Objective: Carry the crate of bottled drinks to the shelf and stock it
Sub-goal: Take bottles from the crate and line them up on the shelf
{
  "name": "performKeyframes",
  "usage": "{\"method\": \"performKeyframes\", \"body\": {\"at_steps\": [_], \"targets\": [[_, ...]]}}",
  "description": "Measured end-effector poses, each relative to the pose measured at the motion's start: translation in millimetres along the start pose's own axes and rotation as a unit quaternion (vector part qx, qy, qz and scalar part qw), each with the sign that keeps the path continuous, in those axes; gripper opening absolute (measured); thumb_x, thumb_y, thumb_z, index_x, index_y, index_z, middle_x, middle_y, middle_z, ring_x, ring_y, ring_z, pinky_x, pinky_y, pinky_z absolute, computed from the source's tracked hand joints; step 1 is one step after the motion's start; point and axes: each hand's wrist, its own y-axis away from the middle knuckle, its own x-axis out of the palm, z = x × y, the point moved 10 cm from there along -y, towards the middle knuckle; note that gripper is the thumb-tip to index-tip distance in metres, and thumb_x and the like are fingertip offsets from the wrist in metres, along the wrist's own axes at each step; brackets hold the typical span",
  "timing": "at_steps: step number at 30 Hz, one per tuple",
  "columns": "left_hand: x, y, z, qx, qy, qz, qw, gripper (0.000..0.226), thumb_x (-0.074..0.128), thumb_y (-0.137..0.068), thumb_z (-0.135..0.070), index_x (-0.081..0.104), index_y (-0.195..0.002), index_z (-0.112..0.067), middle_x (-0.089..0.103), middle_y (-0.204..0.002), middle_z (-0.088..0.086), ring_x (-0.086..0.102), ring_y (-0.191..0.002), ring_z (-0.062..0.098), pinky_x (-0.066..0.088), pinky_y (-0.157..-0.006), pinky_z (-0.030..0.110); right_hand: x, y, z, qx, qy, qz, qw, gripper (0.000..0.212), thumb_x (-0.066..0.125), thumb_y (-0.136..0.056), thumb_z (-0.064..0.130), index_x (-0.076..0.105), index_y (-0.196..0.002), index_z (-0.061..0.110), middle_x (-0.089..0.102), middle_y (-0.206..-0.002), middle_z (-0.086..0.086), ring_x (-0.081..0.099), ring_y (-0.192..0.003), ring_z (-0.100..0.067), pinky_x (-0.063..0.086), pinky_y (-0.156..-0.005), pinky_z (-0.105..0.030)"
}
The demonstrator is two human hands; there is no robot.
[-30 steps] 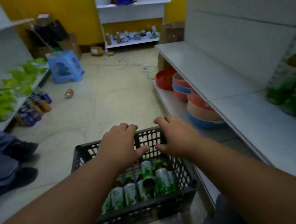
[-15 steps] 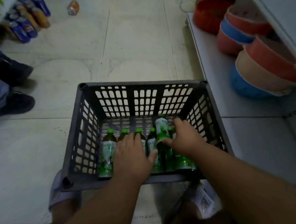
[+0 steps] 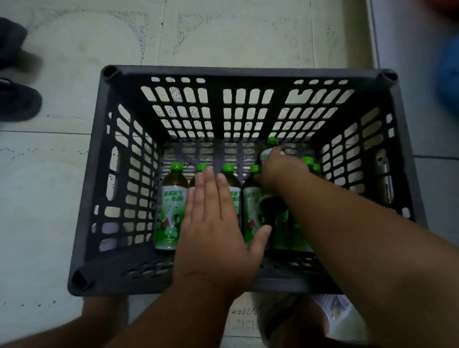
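Both hands have left the crate (image 3: 129,79) rim: the right hand (image 3: 281,169) grips 1 raised bottle (image 3: 269,149), while the left hand (image 3: 213,226) lies over the others, fingers (image 3: 209,184) straight. Carrying looks finished; stocking begins.

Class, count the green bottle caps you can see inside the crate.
7 green caps in the crate: four in a row at; one farther back above the right hand; two beside it. Hands may hide more.
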Motion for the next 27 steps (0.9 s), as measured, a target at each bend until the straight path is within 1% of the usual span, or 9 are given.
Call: {"method": "performKeyframes", "body": {"at_steps": [2, 3, 5, 8, 12, 15, 18, 23, 27], "targets": [[1.8, -0.7, 0.9, -0.001, -0.001, 0.007, 1.000, 0.102, 0.012, -0.088, -0.076, -0.021, -0.154, -0.007, -0.031, -0.160, 0.014, -0.030, -0.148, 0.024, -0.016, -0.120, 0.038, -2.5, -1.1, 5.4, -0.014, -0.005, 0.021, 1.000, 0.082, 0.064, -0.087, 0.046, 0.027, -0.152, 0.012, 0.040, -0.150, -0.019, 0.050, -0.127, -0.039, 0.049, -0.098, -0.047], [1.2, -1.5, 1.6, -0.005, 0.000, 0.009, 1.000, 0.102, 0.013, -0.088, -0.076, -0.021, -0.154, -0.007, -0.031, -0.160, 0.013, -0.030, -0.148, 0.024, -0.016, -0.120, 0.038, -6.6, 1.9, 7.9, -0.033, -0.026, 0.020, 0.999, 0.063, 0.067, -0.086, 0.044, 0.045, -0.138, 0.017, 0.051, -0.138, -0.016, 0.056, -0.116, -0.037, 0.052, -0.093, -0.044], [1.5, -2.0, 2.2, -0.008, 0.004, 0.014, 1.000, 0.101, 0.015, -0.089, -0.075, -0.023, -0.154, -0.007, -0.032, -0.160, 0.012, -0.030, -0.148, 0.023, -0.016, -0.121, 0.037, -10.4, 9.2, 0.5, -0.035, -0.108, 0.004, 0.993, 0.039, 0.072, -0.081, 0.045, 0.055, -0.105, 0.019, 0.059, -0.105, -0.009, 0.061, -0.095, -0.030, 0.055, -0.087, -0.040], [1.2, -2.8, 2.2, -0.012, 0.010, 0.025, 1.000, 0.101, 0.020, -0.092, -0.075, -0.027, -0.152, -0.010, -0.035, -0.159, 0.010, -0.033, -0.147, 0.021, -0.020, -0.118, 0.035, -8.6, 25.9, -12.5, -0.015, -0.259, -0.015, 0.966, 0.051, 0.080, -0.070, 0.045, 0.060, -0.103, 0.011, 0.066, -0.099, -0.009, 0.066, -0.086, -0.028, 0.059, -0.081, -0.043], [2.8, -1.4, 2.0, -0.010, 0.027, 0.057, 0.998, 0.102, 0.025, -0.092, -0.076, -0.024, -0.154, -0.012, -0.030, -0.161, 0.006, -0.028, -0.148, 0.017, -0.018, -0.115, 0.031, -38.4, 74.2, -10.3, -0.074, -0.318, -0.045, 0.944, 0.060, 0.084, -0.065, 0.033, 0.054, -0.114, 0.015, 0.066, -0.101, -0.006, 0.068, -0.085, -0.023, 0.060, -0.078, -0.043], [-3.5, 9.1, -1.3, -0.003, 0.078, 0.095, 0.992, 0.105, 0.039, -0.091, -0.074, -0.013, -0.158, -0.013, -0.014, -0.167, 0.004, -0.010, -0.153, 0.018, -0.006, -0.118, 0.030, -80.1, 133.3, -17.5, -0.122, -0.323, -0.082, 0.935, 0.061, 0.085, -0.069, 0.020, 0.043, -0.113, 0.018, 0.062, -0.099, -0.001, 0.065, -0.084, -0.017, 0.059, -0.069, -0.034], [-29.1, 24.6, -18.6, 0.014, 0.137, 0.110, 0.984, 0.111, 0.055, -0.083, -0.074, 0.002, -0.161, -0.015, 0.008, -0.168, 0.004, 0.011, -0.153, 0.022, 0.015, -0.121, 0.037, -125.6, 208.3, -33.0, -0.170, -0.335, -0.118, 0.919, 0.061, 0.084, -0.070, 0.010, 0.042, -0.113, 0.022, 0.062, -0.098, 0.003, 0.064, -0.083, -0.009, 0.055, -0.064, -0.025], [-108.5, 60.7, -90.1, 0.089, 0.250, 0.076, 0.961, 0.114, 0.073, -0.068, -0.074, 0.023, -0.158, -0.024, 0.032, -0.161, 0.001, 0.036, -0.143, 0.019, 0.037, -0.115, 0.043, -182.4, 340.2, -90.8, -0.202, -0.430, -0.264, 0.839, 0.066, 0.088, -0.066, 0.009, 0.047, -0.116, 0.021, 0.065, -0.103, 0.003, 0.068, -0.094, -0.013, 0.058, -0.079, -0.034], [-166.0, 102.4, -173.8, 0.202, 0.254, 0.019, 0.946, 0.107, 0.082, -0.068, -0.062, 0.031, -0.154, -0.025, 0.040, -0.154, -0.004, 0.042, -0.138, 0.012, 0.038, -0.111, 0.032, -207.0, 440.6, -161.3, -0.194, -0.456, -0.389, 0.777, 0.070, 0.092, -0.064, 0.021, 0.046, -0.117, 0.025, 0.065, -0.105, 0.008, 0.067, -0.096, -0.008, 0.059, -0.079, -0.031]]}}
